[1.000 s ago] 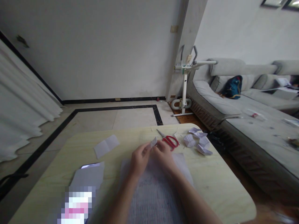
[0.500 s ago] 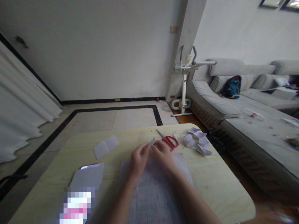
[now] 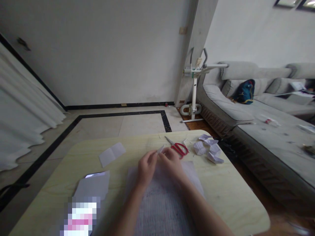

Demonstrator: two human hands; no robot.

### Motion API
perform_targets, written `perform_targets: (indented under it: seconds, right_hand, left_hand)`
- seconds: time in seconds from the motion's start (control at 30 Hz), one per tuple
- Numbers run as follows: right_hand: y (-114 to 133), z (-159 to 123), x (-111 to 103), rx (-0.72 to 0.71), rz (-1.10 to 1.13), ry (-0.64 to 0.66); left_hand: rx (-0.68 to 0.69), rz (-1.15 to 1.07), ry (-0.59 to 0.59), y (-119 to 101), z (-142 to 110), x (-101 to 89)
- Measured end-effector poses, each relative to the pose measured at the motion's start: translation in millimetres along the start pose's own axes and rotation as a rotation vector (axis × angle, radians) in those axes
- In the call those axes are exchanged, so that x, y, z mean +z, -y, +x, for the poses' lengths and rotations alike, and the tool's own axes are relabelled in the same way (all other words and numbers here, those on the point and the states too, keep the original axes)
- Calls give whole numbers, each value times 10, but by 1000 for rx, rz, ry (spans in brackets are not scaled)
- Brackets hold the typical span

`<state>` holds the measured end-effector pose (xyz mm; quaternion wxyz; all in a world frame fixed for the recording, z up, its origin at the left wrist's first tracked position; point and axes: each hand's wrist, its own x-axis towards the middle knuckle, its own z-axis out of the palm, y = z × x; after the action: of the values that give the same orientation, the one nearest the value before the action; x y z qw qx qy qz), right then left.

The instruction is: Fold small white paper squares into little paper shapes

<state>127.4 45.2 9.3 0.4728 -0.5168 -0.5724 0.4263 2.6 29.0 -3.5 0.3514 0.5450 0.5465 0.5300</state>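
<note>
Between the fingertips of both hands is a small folded piece of white paper (image 3: 161,149), its pointed tip sticking up. My left hand (image 3: 148,164) pinches it from the left, and my right hand (image 3: 171,163) grips it from the right; the fingers hide most of it. Under my wrists lies a large greyish sheet (image 3: 163,206) with faint marks. Just beyond my right hand rest scissors with red handles (image 3: 179,148), blades pointing away to the left. Several folded white paper pieces (image 3: 209,148) are grouped further right.
A creased white paper (image 3: 112,154) lies at the table's left. Nearer is a stack of paper (image 3: 93,185) beside a lit, pixelated screen (image 3: 81,216). The pale wooden table (image 3: 236,196) has rounded corners. A grey sofa (image 3: 275,144) and a white exercise machine (image 3: 194,88) stand beyond it.
Both hands stay in nearly the same place with the paper. Its visible tip looks slightly narrower and tilts more to the right. Nothing else on the table has moved.
</note>
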Motion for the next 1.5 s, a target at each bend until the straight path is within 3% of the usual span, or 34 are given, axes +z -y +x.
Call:
perform_targets:
  seconds: [0.4, 0.63, 0.77, 1.13, 1.5]
  right_hand:
    - [-58, -12, 14, -6, 24, 19]
    - [-43, -14, 30, -20, 37, -5]
    - [-83, -5, 47, -47, 26, -5]
    - [-79, 22, -11, -85, -67, 14]
    - [-113, 34, -46, -107, 30, 114]
  left_hand:
    - [111, 171, 32, 104, -22, 11]
    - [198, 258, 25, 50, -33, 18]
    - [125, 185, -40, 25, -34, 19]
    - [-118, -109, -15, -94, 36, -65]
    - [-256, -313, 96, -24, 59, -130]
